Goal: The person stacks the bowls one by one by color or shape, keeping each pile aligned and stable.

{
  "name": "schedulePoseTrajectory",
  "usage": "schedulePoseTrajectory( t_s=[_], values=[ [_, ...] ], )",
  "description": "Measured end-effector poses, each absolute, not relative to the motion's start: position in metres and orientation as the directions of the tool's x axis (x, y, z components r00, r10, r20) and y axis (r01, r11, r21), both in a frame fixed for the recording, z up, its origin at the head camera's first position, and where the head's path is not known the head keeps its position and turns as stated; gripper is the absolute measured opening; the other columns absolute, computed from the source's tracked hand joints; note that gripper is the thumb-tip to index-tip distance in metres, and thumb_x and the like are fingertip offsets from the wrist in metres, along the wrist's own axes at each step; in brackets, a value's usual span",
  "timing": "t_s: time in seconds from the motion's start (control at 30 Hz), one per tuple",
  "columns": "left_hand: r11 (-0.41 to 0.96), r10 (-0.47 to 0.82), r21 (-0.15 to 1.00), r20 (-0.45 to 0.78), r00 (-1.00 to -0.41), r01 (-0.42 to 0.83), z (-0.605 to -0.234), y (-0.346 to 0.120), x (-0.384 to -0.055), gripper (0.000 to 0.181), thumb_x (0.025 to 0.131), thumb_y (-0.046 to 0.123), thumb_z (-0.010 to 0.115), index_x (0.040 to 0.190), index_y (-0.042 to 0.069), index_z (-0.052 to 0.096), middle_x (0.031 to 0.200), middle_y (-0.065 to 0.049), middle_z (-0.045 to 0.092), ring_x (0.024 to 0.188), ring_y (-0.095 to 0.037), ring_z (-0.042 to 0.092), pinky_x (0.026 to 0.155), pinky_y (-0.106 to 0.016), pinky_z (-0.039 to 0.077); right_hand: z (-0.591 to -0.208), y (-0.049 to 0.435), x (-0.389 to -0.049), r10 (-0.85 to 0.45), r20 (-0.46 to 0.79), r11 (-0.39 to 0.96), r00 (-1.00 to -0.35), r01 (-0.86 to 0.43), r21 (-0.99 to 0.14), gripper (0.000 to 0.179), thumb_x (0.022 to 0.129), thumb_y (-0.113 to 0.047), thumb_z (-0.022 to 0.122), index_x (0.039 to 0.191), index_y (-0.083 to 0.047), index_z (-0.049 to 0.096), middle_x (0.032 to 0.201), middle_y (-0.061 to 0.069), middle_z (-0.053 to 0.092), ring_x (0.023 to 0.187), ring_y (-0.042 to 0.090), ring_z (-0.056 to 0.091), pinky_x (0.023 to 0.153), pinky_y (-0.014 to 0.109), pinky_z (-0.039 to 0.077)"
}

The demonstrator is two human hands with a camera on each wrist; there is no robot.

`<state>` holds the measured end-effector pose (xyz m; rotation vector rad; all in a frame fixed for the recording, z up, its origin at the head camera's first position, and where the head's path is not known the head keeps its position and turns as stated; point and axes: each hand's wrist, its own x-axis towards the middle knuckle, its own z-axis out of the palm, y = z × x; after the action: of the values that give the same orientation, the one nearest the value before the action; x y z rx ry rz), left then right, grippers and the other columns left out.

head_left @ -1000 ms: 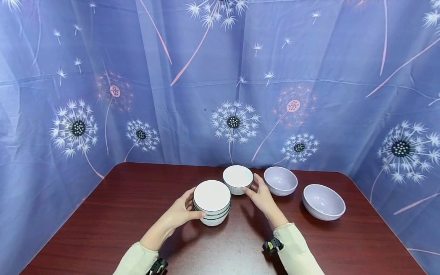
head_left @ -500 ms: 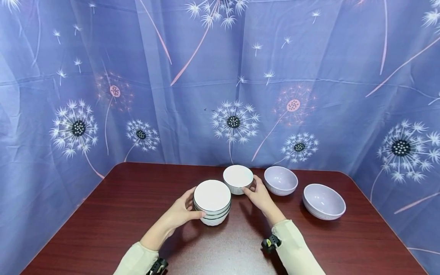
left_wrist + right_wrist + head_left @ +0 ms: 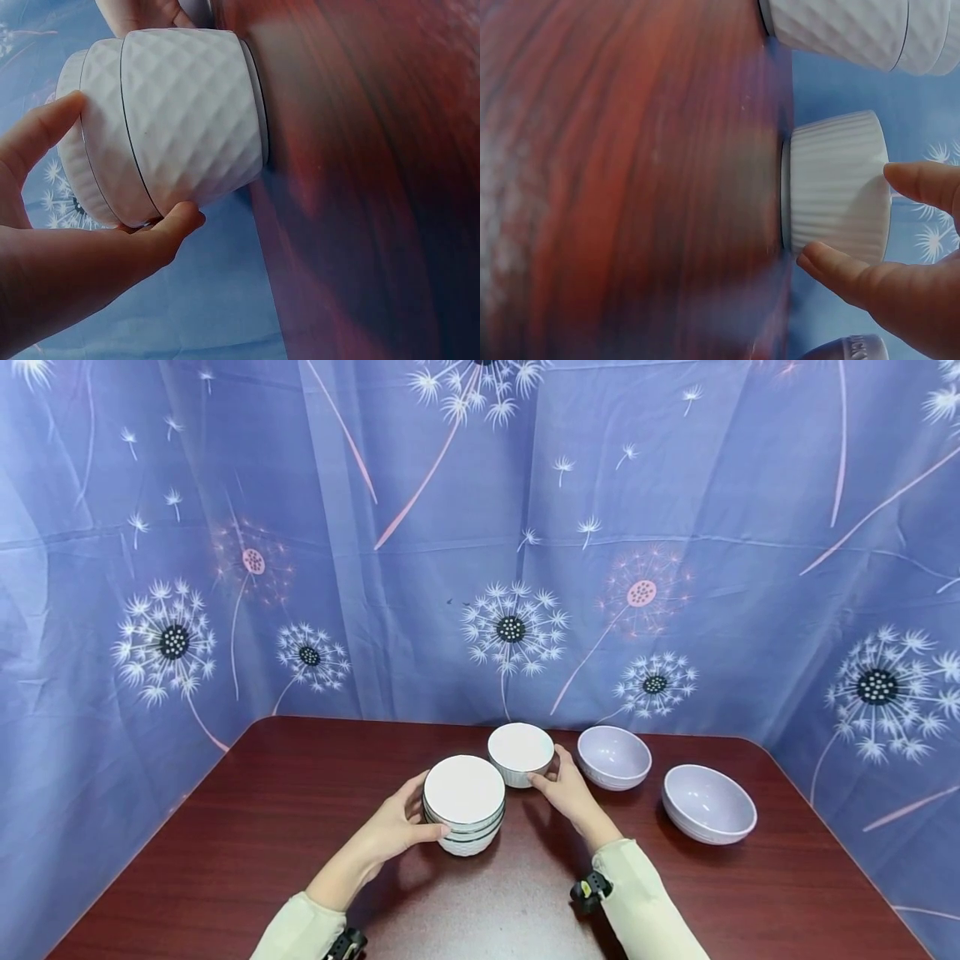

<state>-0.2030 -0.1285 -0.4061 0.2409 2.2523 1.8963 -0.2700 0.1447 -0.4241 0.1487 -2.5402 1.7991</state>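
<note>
A stack of white bowls [image 3: 463, 789] with dark rims stands near the middle of the table. My left hand [image 3: 397, 818] grips its left side, thumb in front and fingers round the back. The left wrist view shows a diamond-textured outer wall on the lowest bowl [image 3: 195, 112]. Just behind and right of the stack is a single ribbed white bowl [image 3: 520, 752], upright on the table. My right hand [image 3: 568, 789] holds this bowl by its right side, with the thumb at its front. In the right wrist view, thumb and finger touch the ribbed bowl [image 3: 836, 191] at rim and lower wall.
Two pale lilac bowls stand apart on the right: one lilac bowl [image 3: 613, 757] near the back edge, another lilac bowl [image 3: 708, 803] closer and farther right. The dark red wooden table [image 3: 247, 835] ends against a blue dandelion-print curtain [image 3: 420, 610].
My right forearm has shifted slightly left while the hand stays at the ribbed bowl. The left hand and all bowls keep their places; the head view has tilted very slightly.
</note>
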Motion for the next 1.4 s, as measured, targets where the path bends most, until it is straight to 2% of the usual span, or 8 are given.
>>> schedulePoseTrajectory(
  t_s=[0.3,0.8,0.93,1.1,1.3,1.4],
  values=[
    [0.163,0.245,0.987,-0.029,-0.969,0.012,-0.407,-0.129,-0.204,0.092,0.075,0.007,0.081,0.149,0.001,0.028,0.151,-0.024,0.031,0.137,-0.041,0.031,0.112,-0.053,0.026,-0.425,0.143,-0.272,-0.053,0.034,0.322,-0.998,-0.049,-0.945,0.079,0.089,-0.002,0.061,0.144,0.017,0.008,0.139,0.039,0.037,0.114,0.043,0.052,0.097,0.047,0.046],
    [0.171,0.244,0.985,-0.035,-0.969,0.007,-0.407,-0.129,-0.203,0.093,0.074,0.007,0.081,0.15,0.001,0.027,0.151,-0.024,0.031,0.137,-0.04,0.032,0.112,-0.053,0.027,-0.425,0.14,-0.276,-0.03,0.044,0.324,-0.999,-0.051,-0.945,0.076,0.092,-0.009,0.059,0.144,0.018,0.011,0.136,0.04,0.039,0.114,0.041,0.052,0.1,0.048,0.044],
    [0.168,0.244,0.986,-0.033,-0.969,0.008,-0.407,-0.13,-0.203,0.093,0.074,0.007,0.081,0.15,0.001,0.027,0.151,-0.024,0.032,0.137,-0.04,0.032,0.112,-0.054,0.027,-0.425,0.14,-0.279,-0.02,0.044,0.326,-0.999,-0.048,-0.944,0.075,0.091,-0.009,0.06,0.143,0.018,0.013,0.135,0.04,0.04,0.121,0.042,0.047,0.103,0.05,0.04],
    [0.16,0.25,0.987,-0.031,-0.968,0.009,-0.407,-0.13,-0.204,0.092,0.075,0.007,0.081,0.15,0.001,0.027,0.151,-0.024,0.03,0.137,-0.04,0.032,0.113,-0.052,0.027,-0.427,0.141,-0.282,-0.019,0.023,0.296,-1.0,-0.027,-0.955,0.072,0.091,-0.01,0.06,0.142,0.018,0.016,0.141,0.038,0.033,0.133,0.042,0.035,0.11,0.051,0.032],
    [0.154,0.262,0.988,-0.035,-0.964,0.006,-0.406,-0.13,-0.204,0.093,0.076,0.007,0.08,0.15,0.001,0.025,0.152,-0.025,0.028,0.138,-0.04,0.03,0.113,-0.051,0.026,-0.428,0.139,-0.287,0.009,-0.055,0.225,-0.998,0.055,-0.973,0.067,0.093,-0.009,0.054,0.143,0.017,0.018,0.138,0.037,0.036,0.126,0.041,0.043,0.103,0.05,0.042],
    [0.157,0.259,0.988,-0.036,-0.965,0.005,-0.406,-0.13,-0.204,0.093,0.076,0.007,0.08,0.15,0.0,0.025,0.152,-0.025,0.028,0.138,-0.04,0.03,0.113,-0.051,0.027,-0.427,0.139,-0.29,0.03,-0.092,0.181,-0.995,0.096,-0.979,0.065,0.094,-0.008,0.051,0.143,0.017,0.017,0.139,0.038,0.035,0.126,0.043,0.043,0.102,0.051,0.043]
  ],
)
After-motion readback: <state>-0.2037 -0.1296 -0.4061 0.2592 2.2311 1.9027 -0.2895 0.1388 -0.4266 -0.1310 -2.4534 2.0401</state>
